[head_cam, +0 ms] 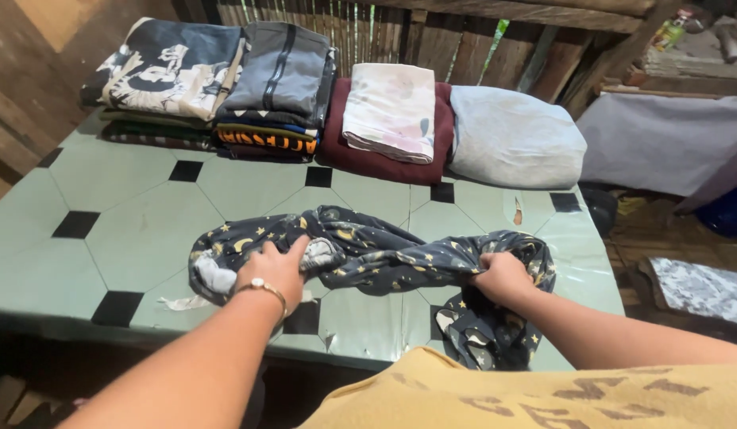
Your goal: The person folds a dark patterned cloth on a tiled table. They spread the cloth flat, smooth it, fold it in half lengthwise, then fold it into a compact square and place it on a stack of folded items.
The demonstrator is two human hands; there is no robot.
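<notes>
A dark blue garment (384, 254) printed with yellow stars and moons lies bunched across the near part of a green tiled table (138, 230). My left hand (275, 270), with a thin bracelet on the wrist, presses flat on the garment's left end, fingers spread. My right hand (502, 278) grips the garment's right end, where the cloth hangs over the table's front edge.
Folded clothes line the table's far side: a dark printed stack (166, 75), a grey striped stack (277, 79), a pale cloth on maroon fabric (388, 111), and a light blue pillow-like bundle (515, 139). Beyond the right edge are grey cloth (662, 139) and a patterned mat (702, 290).
</notes>
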